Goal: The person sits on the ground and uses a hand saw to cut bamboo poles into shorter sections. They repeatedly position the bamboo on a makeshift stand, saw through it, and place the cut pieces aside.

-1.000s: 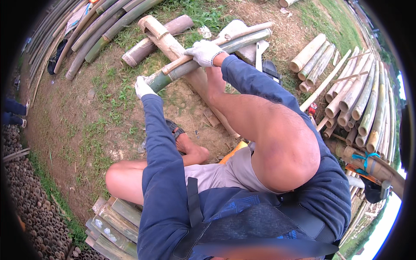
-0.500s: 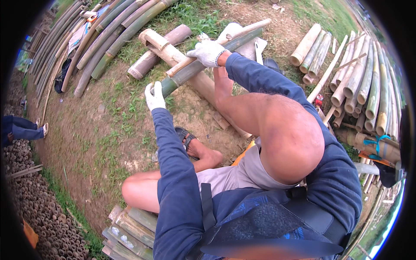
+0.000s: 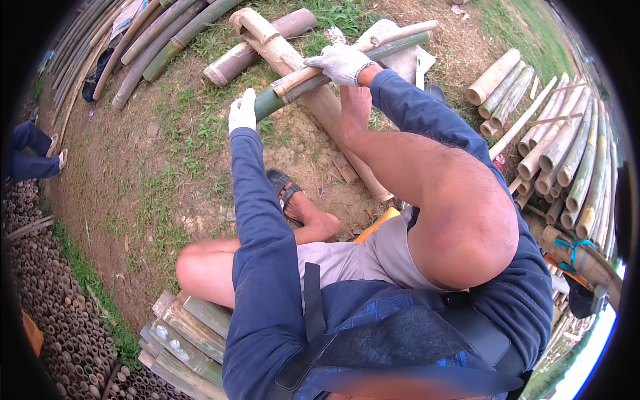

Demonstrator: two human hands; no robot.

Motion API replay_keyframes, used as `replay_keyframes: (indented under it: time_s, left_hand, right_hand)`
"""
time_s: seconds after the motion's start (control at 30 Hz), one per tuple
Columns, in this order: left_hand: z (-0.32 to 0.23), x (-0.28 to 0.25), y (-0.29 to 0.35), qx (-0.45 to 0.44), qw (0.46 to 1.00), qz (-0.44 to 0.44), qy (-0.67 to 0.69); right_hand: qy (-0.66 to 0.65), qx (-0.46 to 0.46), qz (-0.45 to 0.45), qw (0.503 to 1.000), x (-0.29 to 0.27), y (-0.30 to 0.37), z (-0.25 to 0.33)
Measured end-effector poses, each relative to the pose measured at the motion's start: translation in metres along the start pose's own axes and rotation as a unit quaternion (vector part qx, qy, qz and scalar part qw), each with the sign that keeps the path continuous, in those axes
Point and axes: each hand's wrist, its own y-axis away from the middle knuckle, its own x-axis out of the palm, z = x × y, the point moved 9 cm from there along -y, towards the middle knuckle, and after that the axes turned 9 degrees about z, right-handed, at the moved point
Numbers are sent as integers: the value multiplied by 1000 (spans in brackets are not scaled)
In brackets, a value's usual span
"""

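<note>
A green bamboo pole (image 3: 269, 102) lies slantwise across a thicker, pale bamboo pole (image 3: 320, 110) propped in front of me. My left hand (image 3: 242, 112), in a white knit glove, is closed around the green pole's near left end. A pale, thinner stick (image 3: 291, 81) runs along the top of the green pole. My right hand (image 3: 339, 65), gloved too, is closed over this stick from above, its fingers hiding part of it. Under the propped pole's upper end, a brownish bamboo log (image 3: 230, 69) lies crosswise on the ground. My bare foot (image 3: 355, 100) is beside the propped pole.
Long bamboo poles (image 3: 170, 57) lie at the far left. Stacked bamboo lengths (image 3: 567, 157) fill the right side, with shorter pieces (image 3: 495, 79) nearby. Many cut bamboo ends (image 3: 60, 313) are packed at lower left. I sit by a bamboo seat (image 3: 187, 333). Another person's legs (image 3: 37, 153) show at left.
My left hand has closed in on the green pole's end, its fingers less spread than before. The view has shifted a little; my right hand stays on the stick.
</note>
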Motion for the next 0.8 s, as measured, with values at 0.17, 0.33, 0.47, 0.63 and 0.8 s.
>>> replay_keyframes:
  time_s: [0.17,0.33,0.47,0.63,0.8]
  left_hand:
    - [1,-8,-11,-6,983,25,-184]
    - [29,-3,-16,-129,989,28,-73]
    - [6,2,-18,17,999,-26,-15]
    - [16,7,-1,-98,994,19,-42]
    - [8,3,-4,-96,993,-16,-67]
  right_hand:
    - [25,18,53,998,0,-10,0]
    - [10,5,60,998,-1,-15,1]
    - [15,6,64,998,-2,-14,1]
    - [8,13,82,997,-3,-12,4]
    - [-6,26,115,993,-4,-16,5]
